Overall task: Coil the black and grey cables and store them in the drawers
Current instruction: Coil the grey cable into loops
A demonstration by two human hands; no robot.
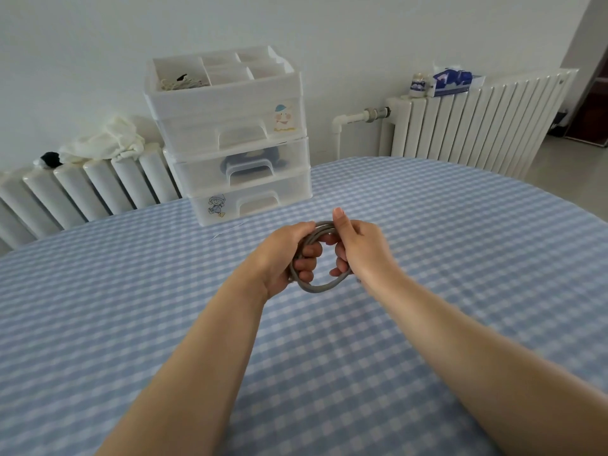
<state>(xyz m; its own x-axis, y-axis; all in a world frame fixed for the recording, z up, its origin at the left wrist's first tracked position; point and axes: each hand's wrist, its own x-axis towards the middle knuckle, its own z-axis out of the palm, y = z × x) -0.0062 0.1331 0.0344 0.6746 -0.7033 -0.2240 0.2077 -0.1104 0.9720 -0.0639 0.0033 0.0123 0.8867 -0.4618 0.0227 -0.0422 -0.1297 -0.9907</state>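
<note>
Big white wall [329, 34] fills the back of the rm. A wide table [427, 258] w/ a blue & white check cloth takes up most of the view. White radiators stand behind it: one on the left [82, 189] w/ a white cloth [105, 141] on top, one on the right [477, 123] w/ a blue pack [452, 81] on it. A white drawer box [237, 139] sits at the far edge of the table, all drawers closed, tray on top. Near the middle, just above the cloth, the left hand [286, 258] & right hand [358, 248] are close together, both curled round the grey cable [316, 287], wound in a small ring.
</note>
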